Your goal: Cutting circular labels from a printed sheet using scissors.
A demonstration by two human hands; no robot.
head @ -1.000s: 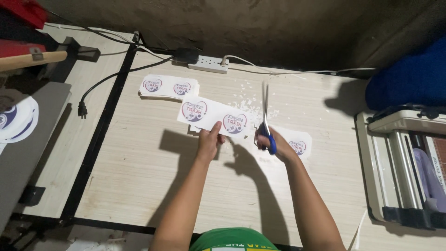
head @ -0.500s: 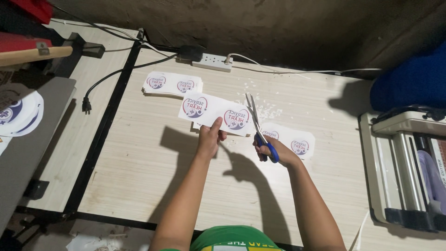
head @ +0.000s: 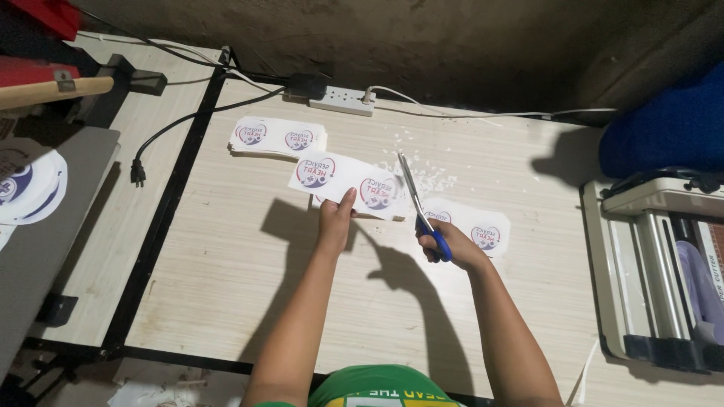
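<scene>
Blue-handled scissors (head: 422,211) in right hand (head: 450,252) meet glossy sticker sheet (head: 343,179).

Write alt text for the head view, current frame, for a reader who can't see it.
Seen from above, a person's left hand holds a white sticker sheet while the right hand cuts it with blue-handled scissors over a pale wooden table. More sticker sheets lie behind, near a white power strip; a laminator sits at right.
</scene>
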